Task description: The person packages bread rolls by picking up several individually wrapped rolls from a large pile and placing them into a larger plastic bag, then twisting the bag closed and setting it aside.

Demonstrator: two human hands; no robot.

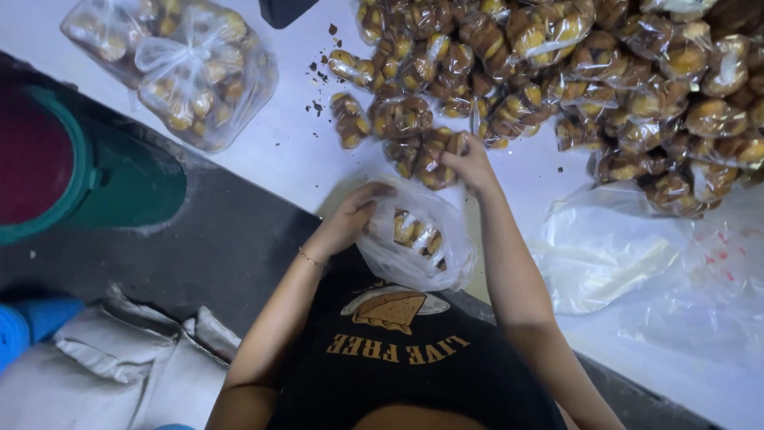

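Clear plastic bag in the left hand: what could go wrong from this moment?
The clear plastic bag hangs at the white table's edge, held only by the left hand, so its few packets might spill toward the floor. The right hand pulls from the heaped wrapped pastry packets, which may slide. Loose crumbs could get in.

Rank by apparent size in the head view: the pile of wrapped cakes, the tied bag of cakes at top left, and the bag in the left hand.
1. Pile of wrapped cakes, clearly largest.
2. Tied bag of cakes.
3. Bag in the left hand, though it is nearer the camera, so its true size may be smaller.
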